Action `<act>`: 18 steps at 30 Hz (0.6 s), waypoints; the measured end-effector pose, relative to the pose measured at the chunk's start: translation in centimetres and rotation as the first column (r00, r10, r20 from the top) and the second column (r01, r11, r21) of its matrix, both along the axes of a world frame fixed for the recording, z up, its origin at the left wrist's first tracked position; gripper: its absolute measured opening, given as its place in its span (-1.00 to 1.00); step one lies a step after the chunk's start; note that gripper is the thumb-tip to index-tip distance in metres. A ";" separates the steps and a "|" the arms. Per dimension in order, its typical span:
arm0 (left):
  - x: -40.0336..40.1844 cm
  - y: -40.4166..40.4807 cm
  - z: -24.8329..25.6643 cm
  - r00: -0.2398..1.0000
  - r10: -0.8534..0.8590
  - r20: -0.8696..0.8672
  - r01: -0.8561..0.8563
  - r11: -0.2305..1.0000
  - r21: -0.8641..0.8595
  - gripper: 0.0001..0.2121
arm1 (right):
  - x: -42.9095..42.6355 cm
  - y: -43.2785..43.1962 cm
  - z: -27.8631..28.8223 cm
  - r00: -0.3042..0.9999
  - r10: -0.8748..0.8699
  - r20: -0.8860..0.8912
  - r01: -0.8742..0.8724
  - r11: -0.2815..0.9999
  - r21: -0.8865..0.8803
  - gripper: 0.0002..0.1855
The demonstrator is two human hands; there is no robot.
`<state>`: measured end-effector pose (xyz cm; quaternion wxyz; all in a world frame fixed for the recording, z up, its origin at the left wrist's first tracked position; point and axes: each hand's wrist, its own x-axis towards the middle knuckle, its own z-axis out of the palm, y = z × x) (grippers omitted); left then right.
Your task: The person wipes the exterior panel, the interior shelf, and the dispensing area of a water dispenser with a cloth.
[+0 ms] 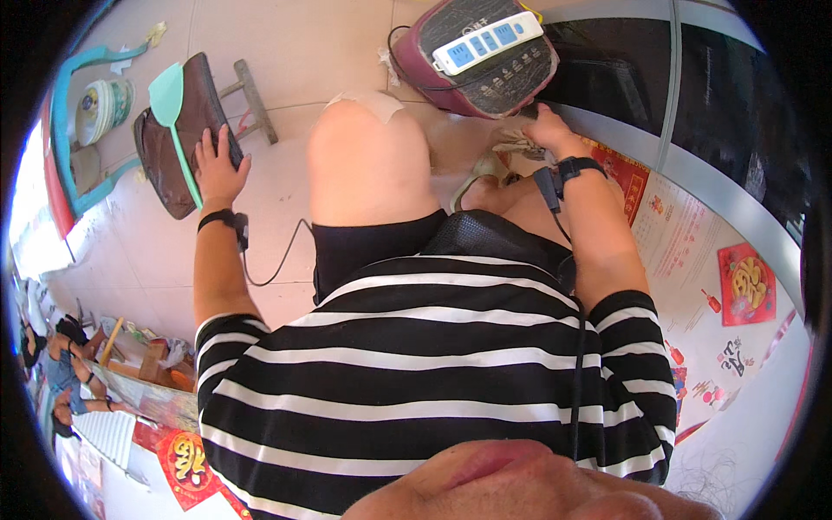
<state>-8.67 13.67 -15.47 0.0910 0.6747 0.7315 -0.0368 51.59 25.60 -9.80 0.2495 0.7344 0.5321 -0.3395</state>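
Observation:
My left hand lies with fingers spread on a brown leather-like cushion or bag. A pale green fly swatter rests on the same brown surface, its handle running down along the side of that hand. Toward the right, my right hand reaches down beside a maroon appliance with a black top. Its fingertips meet a small dark part by the appliance's lower edge, and whether they grip it is unclear. Just below them is a crumpled greyish cloth. A white power strip with blue sockets lies on the appliance.
A wooden stool frame stands behind the brown item. Farther left are a turquoise frame and a white-and-green bucket. A dark glossy cabinet borders the right side. Cables hang from both wrist straps. Another person sits far left.

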 end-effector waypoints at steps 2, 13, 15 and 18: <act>0.8 2.0 1.7 0.991 -0.035 -0.126 0.036 0.999 0.006 -0.41 | 0.6 -0.4 -1.9 0.999 -0.032 -0.029 0.032 0.999 -0.002 -0.11; 20.0 21.8 11.5 0.516 0.322 0.794 0.447 0.689 -0.570 -0.35 | 3.4 -1.2 -14.0 0.984 0.042 -0.175 -0.051 0.998 -0.046 -0.17; 21.6 24.1 10.8 0.518 0.324 0.792 0.453 0.682 -0.575 -0.31 | 3.2 -1.3 -15.6 0.993 0.116 0.005 -0.115 0.984 0.134 -0.12; 23.7 23.8 9.5 0.487 0.342 0.804 0.473 0.671 -0.571 -0.24 | 3.0 -0.3 -12.5 0.962 -0.228 -0.150 0.225 0.974 -0.037 -0.20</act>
